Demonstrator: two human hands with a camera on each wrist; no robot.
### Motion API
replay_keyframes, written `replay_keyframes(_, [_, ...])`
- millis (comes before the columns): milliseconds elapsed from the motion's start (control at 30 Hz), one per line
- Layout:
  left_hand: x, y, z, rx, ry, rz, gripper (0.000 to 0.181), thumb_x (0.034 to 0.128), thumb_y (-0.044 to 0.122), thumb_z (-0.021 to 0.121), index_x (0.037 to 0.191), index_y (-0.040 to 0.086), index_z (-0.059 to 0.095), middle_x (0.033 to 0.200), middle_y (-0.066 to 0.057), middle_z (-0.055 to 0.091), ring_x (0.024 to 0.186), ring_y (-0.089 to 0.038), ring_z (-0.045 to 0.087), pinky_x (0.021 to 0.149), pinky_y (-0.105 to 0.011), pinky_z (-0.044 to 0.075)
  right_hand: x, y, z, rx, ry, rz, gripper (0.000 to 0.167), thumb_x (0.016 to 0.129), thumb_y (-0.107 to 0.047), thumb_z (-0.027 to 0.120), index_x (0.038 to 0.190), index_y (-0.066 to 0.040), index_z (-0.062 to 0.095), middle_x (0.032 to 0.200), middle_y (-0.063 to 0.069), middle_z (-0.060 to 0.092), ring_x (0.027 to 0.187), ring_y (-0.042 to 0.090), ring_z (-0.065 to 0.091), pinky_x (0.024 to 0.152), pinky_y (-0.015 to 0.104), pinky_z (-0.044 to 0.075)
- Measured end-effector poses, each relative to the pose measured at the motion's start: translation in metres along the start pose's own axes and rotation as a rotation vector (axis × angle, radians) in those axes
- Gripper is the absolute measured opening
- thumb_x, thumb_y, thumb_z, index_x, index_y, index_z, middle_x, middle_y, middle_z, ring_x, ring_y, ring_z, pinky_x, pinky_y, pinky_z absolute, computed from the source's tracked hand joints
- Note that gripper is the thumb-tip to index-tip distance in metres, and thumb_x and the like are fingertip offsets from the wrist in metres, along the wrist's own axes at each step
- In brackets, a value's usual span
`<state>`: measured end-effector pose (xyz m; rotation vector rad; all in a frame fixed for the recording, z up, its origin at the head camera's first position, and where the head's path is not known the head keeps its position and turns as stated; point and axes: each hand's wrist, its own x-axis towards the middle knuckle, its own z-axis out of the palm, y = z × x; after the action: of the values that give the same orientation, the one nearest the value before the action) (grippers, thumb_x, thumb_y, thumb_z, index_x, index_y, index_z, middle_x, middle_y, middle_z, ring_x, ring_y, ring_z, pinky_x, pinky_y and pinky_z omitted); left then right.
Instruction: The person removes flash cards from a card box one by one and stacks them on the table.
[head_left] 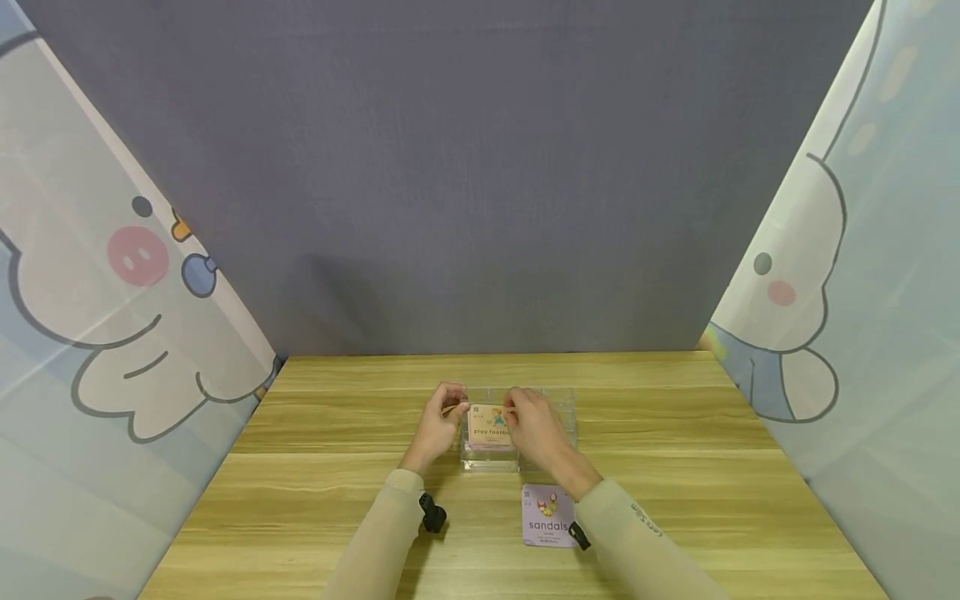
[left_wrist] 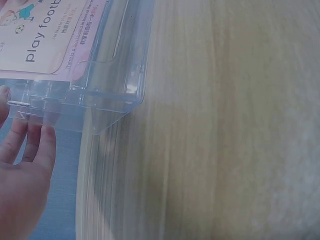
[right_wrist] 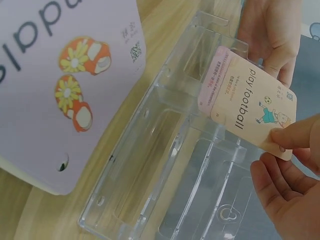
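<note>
On the left of the head view, the left sleeve (head_left: 371, 533) slants up from the lower edge of the frame, a black wrist device (head_left: 432, 512) at its cuff. The left hand (head_left: 435, 429) reaches past it, palm turned inward, thumb and fingers meeting the left side of a clear plastic tray (head_left: 487, 467) on the tabletop (head_left: 337, 467). Its fingers lie outside the tray wall; whether this grip also clamps a card, I cannot tell.

Just right of that thumb, low in the centre of the frame, the "play football" card (head_left: 489, 423) lies face up over the tray's left part, overlapping a pink card (right_wrist: 212, 80). Below and right of the tray, the "sandals" card (head_left: 546, 508) lies partly beneath the right cuff. Above it, the right hand (head_left: 536, 425) angles inward, wrist bent, its grip clamped on a corner of the football card, thumb on the face and fingers curled under. The right sleeve (head_left: 637, 542) runs toward the lower right.
</note>
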<state>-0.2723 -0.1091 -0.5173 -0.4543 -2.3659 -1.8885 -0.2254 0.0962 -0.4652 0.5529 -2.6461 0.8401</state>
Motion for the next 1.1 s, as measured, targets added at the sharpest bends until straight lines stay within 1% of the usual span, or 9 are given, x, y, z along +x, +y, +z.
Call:
replay_keyframes(267, [-0.0001,0.0005,0.0005,-0.010,0.001,0.007,0.026,0.1021,-0.003,0.055,0.127,0.004,0.055,0.125,-0.030,0.055,0.118,-0.038,0.056,0.103,-0.055,0.046,0.0003,0.0003,-0.0011,0.021,0.016,0.016,0.012,0.093,-0.001,0.071,0.099,-0.007,0.063,0.096,0.007,0.067,0.083,0.017,0.064,0.066,0.025,0.056])
replay_keyframes(333, [-0.0001,0.0008,0.0004,-0.013,0.003,0.011,0.026,0.1020,-0.003,0.055,0.127,0.004,0.055,0.124,-0.030,0.055,0.117,-0.040,0.056,0.103,-0.056,0.046,0.0004,0.0000,-0.0008,0.025,0.016,0.025,0.011,0.094,-0.002,0.071,0.100,-0.007,0.063,0.097,0.006,0.067,0.083,0.017,0.064,0.066,0.024,0.056])
replay_keyframes(467, [-0.0001,0.0009,0.0003,-0.015,0.002,0.011,0.027,0.1022,-0.003,0.055,0.129,-0.002,0.053,0.124,-0.029,0.056,0.118,-0.042,0.055,0.103,-0.057,0.045,0.0007,-0.0007,-0.0009,0.038,0.011,0.052,0.012,0.094,-0.002,0.070,0.102,-0.007,0.064,0.098,0.005,0.066,0.084,0.016,0.064,0.067,0.023,0.055])
replay_keyframes(633, [0.0004,-0.0011,0.0006,-0.007,0.000,0.006,0.029,0.1027,-0.002,0.055,0.131,-0.005,0.051,0.125,-0.029,0.055,0.118,-0.039,0.056,0.103,-0.055,0.046,0.0018,-0.0024,-0.0024,0.064,0.004,0.087,0.011,0.095,-0.002,0.068,0.103,-0.008,0.063,0.098,0.003,0.063,0.084,0.016,0.062,0.067,0.023,0.055])
replay_keyframes(733, [0.0003,-0.0021,0.0010,-0.002,0.003,0.017,0.028,0.1025,-0.002,0.055,0.130,-0.006,0.051,0.123,-0.029,0.055,0.117,-0.038,0.056,0.102,-0.055,0.047,0.0020,-0.0030,-0.0037,0.071,0.004,0.097,0.010,0.096,-0.003,0.067,0.103,-0.009,0.062,0.097,0.002,0.062,0.083,0.015,0.062,0.067,0.025,0.054])
replay_keyframes(900, [0.0006,-0.0032,0.0017,0.003,0.014,0.029,0.028,0.1018,-0.002,0.056,0.129,-0.005,0.052,0.120,-0.023,0.058,0.116,-0.039,0.057,0.102,-0.056,0.047,0.0018,-0.0030,-0.0052,0.068,0.004,0.090,0.010,0.097,-0.003,0.067,0.104,-0.009,0.063,0.097,0.001,0.062,0.083,0.014,0.061,0.068,0.025,0.054])
replay_keyframes(967, [0.0006,-0.0030,0.0019,0.005,0.019,0.024,0.028,0.1015,-0.002,0.057,0.129,-0.004,0.053,0.119,-0.021,0.059,0.117,-0.038,0.057,0.102,-0.055,0.047,0.0017,-0.0027,-0.0052,0.074,0.013,0.072,0.011,0.096,-0.002,0.067,0.105,-0.009,0.063,0.097,0.002,0.062,0.083,0.014,0.061,0.068,0.025,0.054])
replay_keyframes(1100, [-0.0001,-0.0013,0.0022,0.020,0.024,0.024,0.028,0.1013,-0.002,0.057,0.129,-0.004,0.053,0.119,-0.019,0.059,0.118,-0.038,0.057,0.102,-0.054,0.047,0.0013,-0.0016,-0.0051,0.105,0.033,0.033,0.013,0.096,0.001,0.066,0.105,-0.007,0.063,0.098,0.005,0.061,0.084,0.017,0.061,0.068,0.027,0.055])
